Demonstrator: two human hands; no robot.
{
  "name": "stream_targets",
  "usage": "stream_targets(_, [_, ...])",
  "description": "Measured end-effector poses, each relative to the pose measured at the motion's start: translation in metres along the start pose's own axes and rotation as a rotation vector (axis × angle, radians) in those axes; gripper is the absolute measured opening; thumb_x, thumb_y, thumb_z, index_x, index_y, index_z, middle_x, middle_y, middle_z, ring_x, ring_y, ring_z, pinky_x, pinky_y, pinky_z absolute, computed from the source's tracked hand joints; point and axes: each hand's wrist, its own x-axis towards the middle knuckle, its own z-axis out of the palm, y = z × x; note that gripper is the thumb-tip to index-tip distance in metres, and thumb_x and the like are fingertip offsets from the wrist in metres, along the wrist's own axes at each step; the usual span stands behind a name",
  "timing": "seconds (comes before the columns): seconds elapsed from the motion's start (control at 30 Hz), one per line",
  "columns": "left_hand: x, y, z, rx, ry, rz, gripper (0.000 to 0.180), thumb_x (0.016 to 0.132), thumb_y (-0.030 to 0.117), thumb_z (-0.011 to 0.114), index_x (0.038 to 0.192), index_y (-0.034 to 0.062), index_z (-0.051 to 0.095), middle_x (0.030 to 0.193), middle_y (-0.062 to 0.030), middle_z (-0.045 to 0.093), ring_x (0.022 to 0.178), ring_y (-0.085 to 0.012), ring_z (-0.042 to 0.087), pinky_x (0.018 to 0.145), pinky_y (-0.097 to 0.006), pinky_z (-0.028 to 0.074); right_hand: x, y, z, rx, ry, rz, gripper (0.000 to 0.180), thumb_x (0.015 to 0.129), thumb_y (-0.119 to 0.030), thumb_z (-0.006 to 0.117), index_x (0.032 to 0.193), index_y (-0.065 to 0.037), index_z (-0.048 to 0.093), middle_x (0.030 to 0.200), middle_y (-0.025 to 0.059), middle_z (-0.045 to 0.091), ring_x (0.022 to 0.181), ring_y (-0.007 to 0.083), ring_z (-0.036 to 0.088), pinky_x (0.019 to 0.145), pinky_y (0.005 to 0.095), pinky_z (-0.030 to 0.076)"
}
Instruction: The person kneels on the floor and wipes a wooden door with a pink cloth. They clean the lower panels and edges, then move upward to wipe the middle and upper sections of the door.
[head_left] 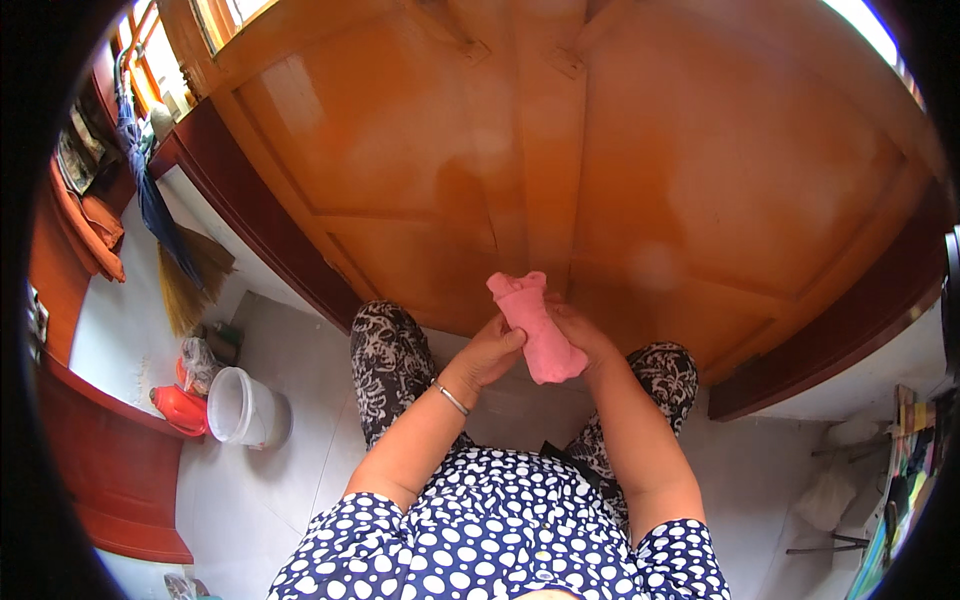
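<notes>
A soft pink cloth bundle point(540, 335), rolled or folded long and narrow, is held up in front of my lap. Two small rounded ends stick out at its top; whether it is a pair of socks or a small towel I cannot tell. My left hand point(490, 350), with a silver bangle at the wrist, grips its left side, thumb lying across the front. On the other side my right hand point(588, 338) closes on the bundle, most of its fingers hidden behind the cloth. Both hands are above my patterned trousers point(388, 345), between my knees.
A closed orange-brown wooden double door point(430, 180) stands just ahead of my knees. At left are a white bucket point(235, 408), a red container point(183, 408), a straw broom point(190, 275) and a hanging blue umbrella point(160, 205). A metal-legged rack point(895, 470) stands at right.
</notes>
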Motion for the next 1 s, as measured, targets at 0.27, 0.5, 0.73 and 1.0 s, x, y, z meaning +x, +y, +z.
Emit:
stream_targets(0.27, [0.002, 0.020, 0.005, -0.061, 0.246, 0.188, 0.075, 0.087, 0.019, 0.073, 0.148, 0.0065, 0.031, 0.141, -0.0122, 0.048, 0.130, -0.0257, 0.048, 0.108, -0.041, 0.041, 0.009, 0.019, 0.000, -0.277, 0.213, 0.123, 0.033, 0.099, -0.027, 0.059, 0.122, -0.004, 0.060, 0.106, 0.0071, 0.068, 0.090, 0.0151, 0.065, 0.075, 0.0294, 0.055])
stream_targets(0.5, [0.054, 0.158, 0.039, 0.757, 0.324, 0.808, 0.066, 0.094, 0.001, 0.054, 0.150, -0.0001, 0.019, 0.146, -0.0160, 0.036, 0.134, -0.0220, 0.038, 0.114, -0.038, 0.030, 0.009, 0.003, 0.008, -0.316, 0.186, 0.112, 0.027, 0.101, -0.033, 0.056, 0.108, -0.007, 0.061, 0.095, 0.0041, 0.067, 0.077, 0.0123, 0.062, 0.069, 0.0254, 0.052])
stream_targets(0.73, [0.157, 0.327, 0.158, 1.216, 0.399, 1.855, 0.034, 0.096, 0.020, 0.055, 0.125, 0.0021, 0.050, 0.115, -0.0169, 0.057, 0.106, -0.0363, 0.057, 0.091, -0.044, 0.047, 0.005, 0.008, -0.005, -0.351, 0.224, 0.116, 0.026, 0.101, -0.035, 0.057, 0.107, -0.010, 0.060, 0.093, 0.0012, 0.066, 0.078, 0.0093, 0.062, 0.070, 0.0247, 0.051])
stream_targets(1.0, [0.181, 0.325, 0.168, 1.575, 0.865, 1.764, 0.024, 0.097, 0.024, 0.054, 0.107, 0.0027, 0.060, 0.099, -0.0216, 0.061, 0.085, -0.0402, 0.063, 0.073, -0.046, 0.052, 0.000, 0.004, 0.018, -0.362, 0.214, 0.082, 0.025, 0.101, -0.029, 0.058, 0.111, -0.007, 0.060, 0.095, 0.0036, 0.066, 0.081, 0.0115, 0.063, 0.072, 0.0258, 0.052])
